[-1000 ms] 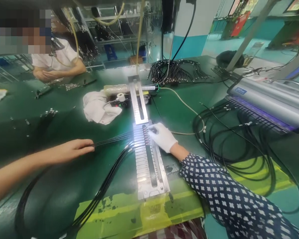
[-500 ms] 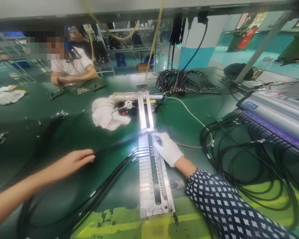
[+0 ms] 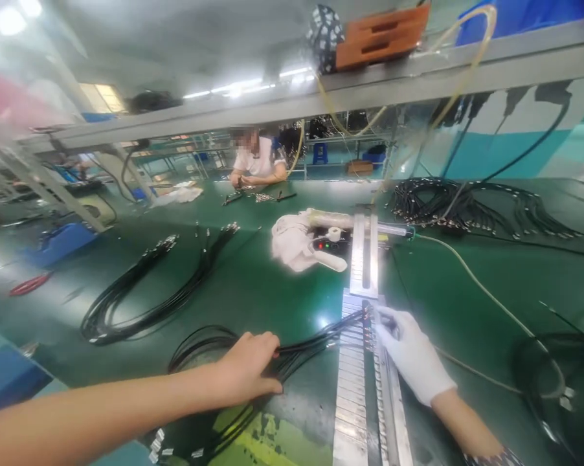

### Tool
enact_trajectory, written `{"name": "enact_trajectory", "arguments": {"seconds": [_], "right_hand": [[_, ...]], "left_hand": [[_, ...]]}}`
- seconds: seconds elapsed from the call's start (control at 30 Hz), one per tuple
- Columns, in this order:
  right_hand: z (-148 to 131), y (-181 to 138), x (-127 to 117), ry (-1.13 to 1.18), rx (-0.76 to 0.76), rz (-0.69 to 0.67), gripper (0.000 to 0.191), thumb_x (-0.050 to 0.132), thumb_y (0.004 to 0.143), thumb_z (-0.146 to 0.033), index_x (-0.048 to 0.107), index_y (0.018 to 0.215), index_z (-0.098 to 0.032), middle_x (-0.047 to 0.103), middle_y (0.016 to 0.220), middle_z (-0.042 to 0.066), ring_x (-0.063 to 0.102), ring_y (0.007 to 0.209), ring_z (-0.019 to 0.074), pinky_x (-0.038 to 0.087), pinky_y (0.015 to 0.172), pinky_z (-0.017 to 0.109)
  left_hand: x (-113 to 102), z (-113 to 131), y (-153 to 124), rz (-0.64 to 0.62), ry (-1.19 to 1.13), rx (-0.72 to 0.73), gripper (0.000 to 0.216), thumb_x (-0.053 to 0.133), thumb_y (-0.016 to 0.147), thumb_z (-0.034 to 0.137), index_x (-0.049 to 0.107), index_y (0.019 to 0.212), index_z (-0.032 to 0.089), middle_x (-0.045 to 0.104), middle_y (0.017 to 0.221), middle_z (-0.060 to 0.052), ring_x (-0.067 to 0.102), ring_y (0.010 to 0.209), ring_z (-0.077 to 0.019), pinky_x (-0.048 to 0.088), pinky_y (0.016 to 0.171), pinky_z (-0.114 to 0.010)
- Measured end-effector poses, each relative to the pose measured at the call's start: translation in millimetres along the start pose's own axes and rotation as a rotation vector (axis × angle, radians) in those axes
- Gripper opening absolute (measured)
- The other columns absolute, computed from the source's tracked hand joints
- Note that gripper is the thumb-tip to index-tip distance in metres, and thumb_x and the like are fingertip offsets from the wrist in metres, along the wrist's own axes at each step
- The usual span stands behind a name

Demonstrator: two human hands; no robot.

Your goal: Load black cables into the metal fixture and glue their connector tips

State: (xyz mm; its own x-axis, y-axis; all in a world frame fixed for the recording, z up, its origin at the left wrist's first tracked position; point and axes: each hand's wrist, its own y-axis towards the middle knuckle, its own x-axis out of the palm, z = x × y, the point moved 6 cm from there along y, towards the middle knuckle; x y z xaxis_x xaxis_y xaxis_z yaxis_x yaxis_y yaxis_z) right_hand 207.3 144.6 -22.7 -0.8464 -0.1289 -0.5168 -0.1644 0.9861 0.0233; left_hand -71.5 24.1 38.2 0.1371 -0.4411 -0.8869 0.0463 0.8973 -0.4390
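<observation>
My bare left hand point(image 3: 250, 369) is closed around a bundle of thin black cables point(image 3: 311, 342). The cables run from it to the right, across the slotted metal fixture point(image 3: 350, 388). Their metal ends lie over the fixture's long dark groove. My right hand point(image 3: 411, 353), in a white glove, is at the fixture's right side, with bent fingers close together at the cable ends. What its fingertips pinch is too small to make out. Bright light glows on the table left of the fixture.
Another cable bundle point(image 3: 141, 317) lies curved at left. White gloves point(image 3: 296, 243) rest beside a black box with lit lamps point(image 3: 328, 245). More black cables point(image 3: 432, 204) are at the back right. A co-worker point(image 3: 258, 158) sits across the table. An overhead shelf point(image 3: 253, 107) spans the view.
My view has swung left and up. My left hand, formerly outstretched beside the cables, is now closed on the bundle. My right hand remains by the fixture, where more cables now lie across it.
</observation>
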Motion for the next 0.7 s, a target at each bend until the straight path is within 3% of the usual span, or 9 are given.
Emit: {"name": "enact_trajectory", "arguments": {"seconds": [0.1,0.33,0.43,0.6,0.7], "right_hand": [[4.8,-0.8,0.3,0.019,0.047,-0.002,0.062,0.049,0.078,-0.064,0.068,0.122,-0.024,0.065,0.127,0.01,0.064,0.118,0.0302,0.047,0.106,0.046],[33.4,8.0,5.1,-0.005,0.061,-0.016,0.061,0.055,0.073,-0.068,0.071,0.119,-0.03,0.066,0.131,0.007,0.065,0.12,0.0342,0.046,0.108,0.05],[44.5,13.6,8.2,-0.008,0.101,-0.012,0.059,0.057,0.073,-0.068,0.072,0.117,-0.032,0.067,0.132,0.007,0.067,0.117,0.035,0.047,0.108,0.052],[36.4,12.6,5.7,0.023,0.13,-0.048,0.06,0.057,0.069,-0.069,0.073,0.112,-0.03,0.067,0.134,0.008,0.065,0.12,0.0355,0.048,0.109,0.052],[26.0,7.9,3.6,0.047,0.118,-0.082,0.063,0.057,0.071,-0.068,0.071,0.116,-0.027,0.066,0.134,0.009,0.065,0.121,0.0339,0.05,0.108,0.048]], "left_hand": [[1.0,4.9,0.9,-0.052,0.033,0.015,0.02,0.068,0.09,0.034,0.064,0.1,0.017,0.068,0.106,-0.005,0.065,0.096,-0.0199,0.054,0.09,-0.041],[-17.0,-10.0,20.9,-0.091,0.016,-0.005,0.034,0.063,0.096,0.042,0.062,0.118,0.017,0.068,0.106,-0.006,0.067,0.088,-0.0171,0.059,0.078,-0.037],[-28.7,-11.0,31.4,-0.086,0.023,0.033,0.031,0.063,0.096,0.041,0.063,0.115,0.016,0.068,0.107,-0.006,0.067,0.089,-0.0172,0.06,0.079,-0.037],[-60.3,-17.1,41.4,0.04,0.067,0.15,0.032,0.06,0.098,0.043,0.064,0.117,0.018,0.068,0.115,-0.007,0.067,0.099,-0.0196,0.059,0.088,-0.042],[-62.8,-30.9,42.3,0.049,0.103,0.166,0.029,0.062,0.096,0.04,0.065,0.114,0.017,0.068,0.112,-0.007,0.067,0.096,-0.0186,0.059,0.086,-0.04]]}}
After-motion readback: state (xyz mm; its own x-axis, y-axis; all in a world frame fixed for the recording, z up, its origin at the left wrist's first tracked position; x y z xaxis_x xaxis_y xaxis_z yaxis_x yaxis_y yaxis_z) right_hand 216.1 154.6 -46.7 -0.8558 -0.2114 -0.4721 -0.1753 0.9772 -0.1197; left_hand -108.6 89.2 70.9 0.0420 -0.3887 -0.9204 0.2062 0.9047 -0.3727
